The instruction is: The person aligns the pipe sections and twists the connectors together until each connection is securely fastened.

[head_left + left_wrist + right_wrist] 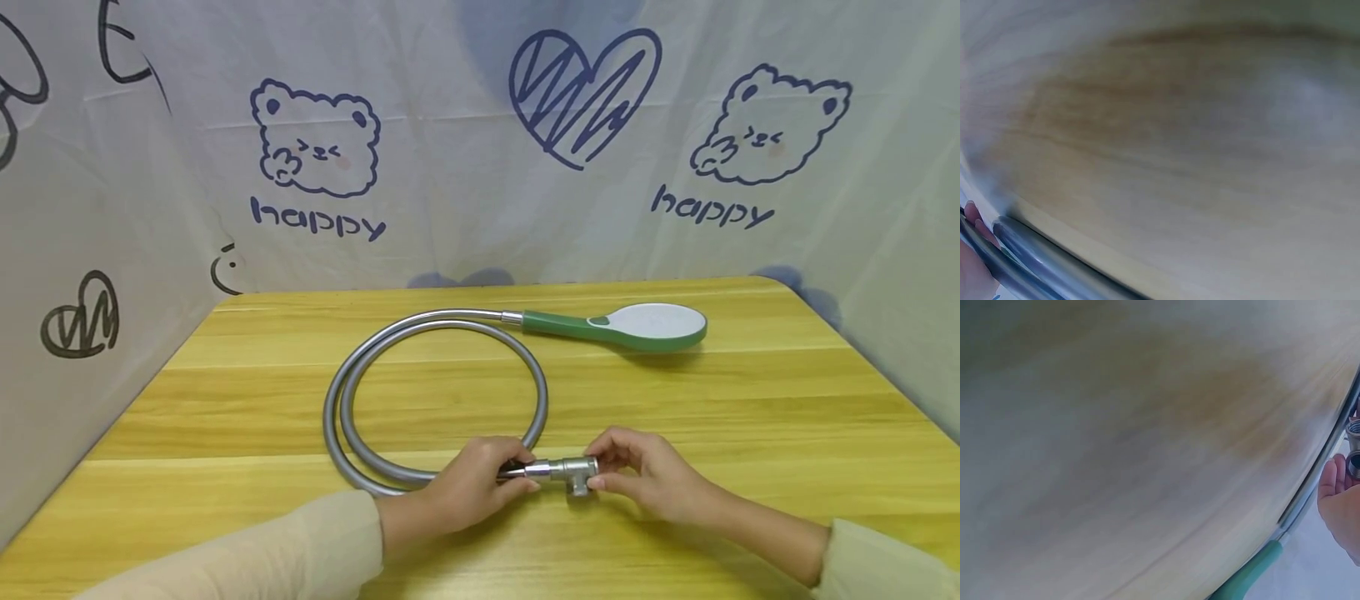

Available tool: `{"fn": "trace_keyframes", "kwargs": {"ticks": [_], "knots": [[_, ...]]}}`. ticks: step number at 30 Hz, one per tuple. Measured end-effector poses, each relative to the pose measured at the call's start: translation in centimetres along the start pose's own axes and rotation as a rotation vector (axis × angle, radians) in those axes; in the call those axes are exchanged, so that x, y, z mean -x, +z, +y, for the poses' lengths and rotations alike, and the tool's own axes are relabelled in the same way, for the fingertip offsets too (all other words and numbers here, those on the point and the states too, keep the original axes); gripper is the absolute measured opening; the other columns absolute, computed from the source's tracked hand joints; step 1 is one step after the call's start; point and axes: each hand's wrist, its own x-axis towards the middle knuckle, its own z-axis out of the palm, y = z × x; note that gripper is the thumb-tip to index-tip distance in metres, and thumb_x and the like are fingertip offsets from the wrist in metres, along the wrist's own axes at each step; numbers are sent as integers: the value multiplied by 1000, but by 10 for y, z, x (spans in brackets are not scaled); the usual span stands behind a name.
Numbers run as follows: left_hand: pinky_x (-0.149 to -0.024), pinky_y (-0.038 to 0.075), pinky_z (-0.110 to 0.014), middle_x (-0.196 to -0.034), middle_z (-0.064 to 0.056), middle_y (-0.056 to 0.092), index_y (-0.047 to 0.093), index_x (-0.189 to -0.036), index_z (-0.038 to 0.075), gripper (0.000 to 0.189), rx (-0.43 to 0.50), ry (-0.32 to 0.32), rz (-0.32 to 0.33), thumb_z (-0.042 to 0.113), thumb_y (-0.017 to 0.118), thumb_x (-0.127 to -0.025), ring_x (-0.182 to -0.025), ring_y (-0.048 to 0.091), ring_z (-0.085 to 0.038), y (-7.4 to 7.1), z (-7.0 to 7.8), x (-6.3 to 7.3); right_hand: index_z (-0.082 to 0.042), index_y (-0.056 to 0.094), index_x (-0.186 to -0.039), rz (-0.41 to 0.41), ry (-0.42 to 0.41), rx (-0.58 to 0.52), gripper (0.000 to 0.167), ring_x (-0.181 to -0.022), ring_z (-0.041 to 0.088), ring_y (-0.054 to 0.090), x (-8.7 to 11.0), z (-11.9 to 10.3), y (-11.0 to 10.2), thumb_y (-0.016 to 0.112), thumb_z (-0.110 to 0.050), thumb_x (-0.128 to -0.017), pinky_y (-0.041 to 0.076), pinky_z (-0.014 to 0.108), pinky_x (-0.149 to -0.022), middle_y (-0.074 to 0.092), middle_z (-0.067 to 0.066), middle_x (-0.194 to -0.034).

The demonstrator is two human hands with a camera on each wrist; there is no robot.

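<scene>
My left hand [476,479] grips the chrome end of a grey shower hose [330,408], its thumb and fingers close to the metal connector [537,471]. In line with that connector sits a silver T-shaped pipe fitting [579,468], its short branch pointing toward me. From the other side, my right hand [652,479] pinches the fitting's far end between thumb and fingers. In the right wrist view, the fitting's round openings [1354,464] appear at the right edge beside a hand. The left wrist view catches two lengths of hose [1054,256] at lower left.
The hose loops across the wooden table [247,392] and joins a green shower head [656,321] with a white oval face, lying toward the back. A pale curtain [450,167] with drawn bears and hearts hangs behind the table and along both sides.
</scene>
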Motion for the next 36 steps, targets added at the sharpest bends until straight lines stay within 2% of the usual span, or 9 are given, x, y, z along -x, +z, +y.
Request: {"fn": "trace_keyframes", "kwargs": {"ticks": [10, 17, 25, 30, 36], "knots": [[-64, 47, -12, -88, -6, 68, 65, -93, 3, 16, -10, -10, -5, 15, 69, -83, -73, 56, -4, 0, 0, 1, 6, 60, -102, 2, 34, 21, 26, -79, 1, 58, 1, -2, -1, 65, -13, -85, 52, 21, -68, 64, 16, -93], [-63, 47, -12, -88, -6, 68, 66, -93, 4, 16, -10, -19, -6, 16, 69, -83, -72, 56, -3, 0, 0, 0, 8, 58, -103, -15, 34, -7, 23, -79, 1, 60, -1, -1, 0, 61, -10, -88, 54, 22, -68, 64, 17, -92], [-62, 46, -11, -86, -6, 68, 65, -92, 4, 15, -2, -23, -2, 15, 69, -83, -71, 54, -2, 0, 1, -1, 10, 52, -106, -57, 110, -102, 22, -75, 6, 61, -4, -3, -1, 50, -8, -95, 55, 27, -68, 62, 20, -92], [-63, 47, -11, -87, -6, 68, 65, -92, 3, 16, -3, -12, 2, 15, 70, -82, -72, 55, -3, 1, 0, -1, 13, 50, -104, -81, 95, -154, 20, -73, 7, 61, -3, -3, -1, 50, -5, -94, 55, 27, -65, 61, 23, -90], [-64, 47, -12, -88, -6, 68, 66, -93, 3, 17, -7, -21, -8, 16, 70, -82, -72, 56, -3, 1, -1, 0, 17, 49, -107, -110, 98, -226, 25, -80, 4, 63, -2, -4, -3, 50, -5, -94, 56, 27, -70, 58, 31, -99]]}}
